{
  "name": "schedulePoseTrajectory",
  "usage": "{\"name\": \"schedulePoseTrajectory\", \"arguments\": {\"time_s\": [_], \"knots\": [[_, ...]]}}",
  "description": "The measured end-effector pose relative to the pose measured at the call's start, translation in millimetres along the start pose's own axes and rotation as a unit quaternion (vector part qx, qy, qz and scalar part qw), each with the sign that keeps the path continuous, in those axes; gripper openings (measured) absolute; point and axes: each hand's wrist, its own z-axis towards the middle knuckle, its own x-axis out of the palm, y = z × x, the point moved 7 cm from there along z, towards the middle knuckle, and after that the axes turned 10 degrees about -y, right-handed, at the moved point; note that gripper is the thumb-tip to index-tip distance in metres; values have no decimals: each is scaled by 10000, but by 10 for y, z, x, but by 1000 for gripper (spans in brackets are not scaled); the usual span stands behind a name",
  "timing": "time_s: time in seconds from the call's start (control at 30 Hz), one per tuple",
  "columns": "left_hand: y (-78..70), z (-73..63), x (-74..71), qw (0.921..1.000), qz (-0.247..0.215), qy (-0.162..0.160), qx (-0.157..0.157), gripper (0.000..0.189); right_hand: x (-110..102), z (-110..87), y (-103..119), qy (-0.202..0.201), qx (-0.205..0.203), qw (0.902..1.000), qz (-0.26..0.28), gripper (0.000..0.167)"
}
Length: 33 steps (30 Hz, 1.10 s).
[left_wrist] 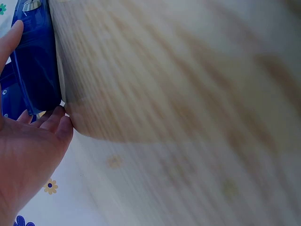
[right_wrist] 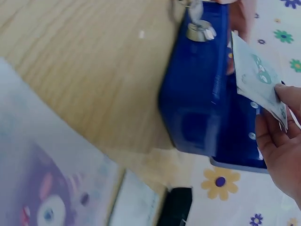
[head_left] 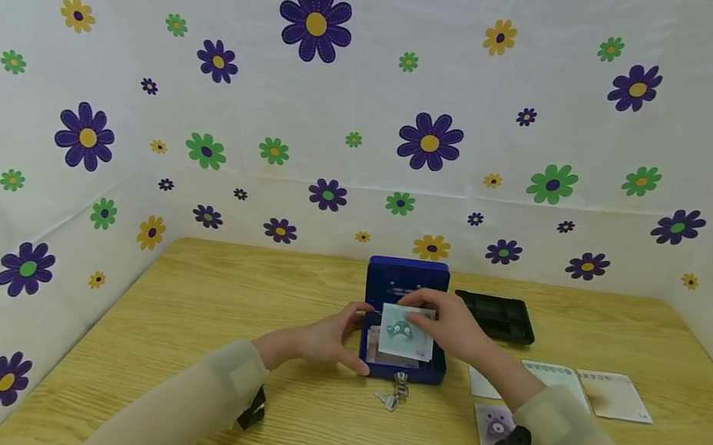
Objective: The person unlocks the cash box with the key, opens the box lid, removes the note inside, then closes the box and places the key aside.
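A blue cash box stands on the table with its lid raised. My left hand holds the box's left side, thumb at the front corner and fingers towards the back. My right hand pinches a small stack of paper notes by the upper right edge, thumb in front, fingers behind. The top note bears a green cartoon monster. The notes are tilted above the box's inside, where pinkish paper shows beneath them. A key hangs from the front lock.
A black compartment tray lies behind the box on the right. Pale paper notes lie right of the box, partly under my right forearm. A note with a purple monster lies nearer. Flowered white cloth walls the table.
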Motion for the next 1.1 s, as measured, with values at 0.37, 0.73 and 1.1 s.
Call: {"name": "schedulePoseTrajectory", "arguments": {"time_s": [0.37, 0.73, 1.1], "knots": [[1, 9, 2, 9999, -79, -5, 102, 92, -509, -174, -21, -314, 290, 9990, 148, 19], [36, 11, 5, 10000, -96, -15, -8, 93, -949, -618, -156, -123, 234, 9989, -391, 19], [16, 4, 3, 10000, -83, 1, 38, 92, -1315, -1131, -455, -95, 448, 9973, -576, 16]]}}
